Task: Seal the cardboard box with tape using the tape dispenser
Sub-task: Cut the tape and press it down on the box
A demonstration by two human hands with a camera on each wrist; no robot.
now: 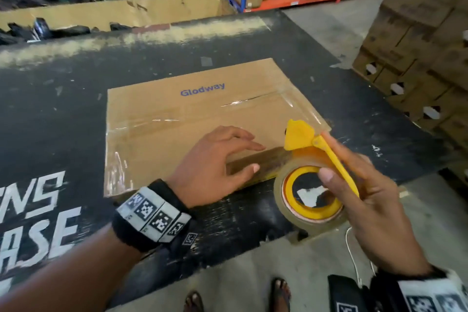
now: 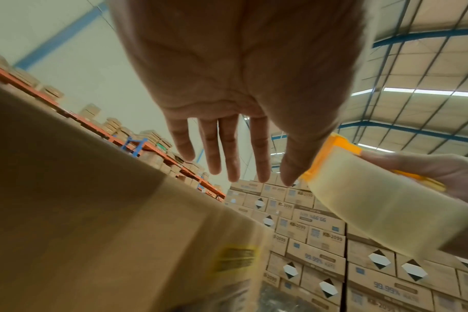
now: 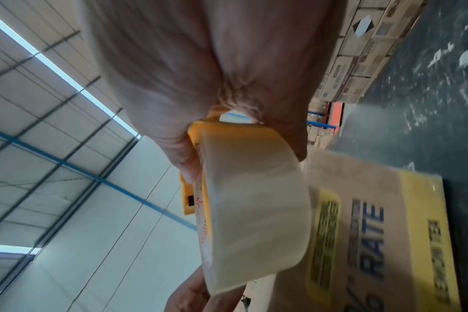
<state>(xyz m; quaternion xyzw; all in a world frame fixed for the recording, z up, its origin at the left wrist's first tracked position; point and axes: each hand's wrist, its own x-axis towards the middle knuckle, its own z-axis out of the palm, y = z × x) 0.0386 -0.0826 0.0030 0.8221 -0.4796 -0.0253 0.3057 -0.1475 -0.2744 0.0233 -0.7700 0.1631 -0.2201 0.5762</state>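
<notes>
Warehouse shelving point(image 1: 286, 0), stacked cartons point(image 1: 417, 40), concrete floor point(image 1: 336, 25)

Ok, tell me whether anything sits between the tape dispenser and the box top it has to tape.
Only the left hand, spread over the near edge of the cardboard box. The right hand holds the tape dispenser just off the near right corner; nothing else intervenes.

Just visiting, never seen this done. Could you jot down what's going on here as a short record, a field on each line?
place: warehouse with stacked cartons and shelving
work surface: dark mat on the floor
cardboard box: lies flat on the mat, printed "Glodway", clear tape across its top
left hand: fingers straight and spread over the box's near edge; contact unclear
right hand: grips the yellow tape dispenser
dispenser position: at the box's near right corner, carrying a roll of clear tape
feet: person's toes show at the bottom
</notes>
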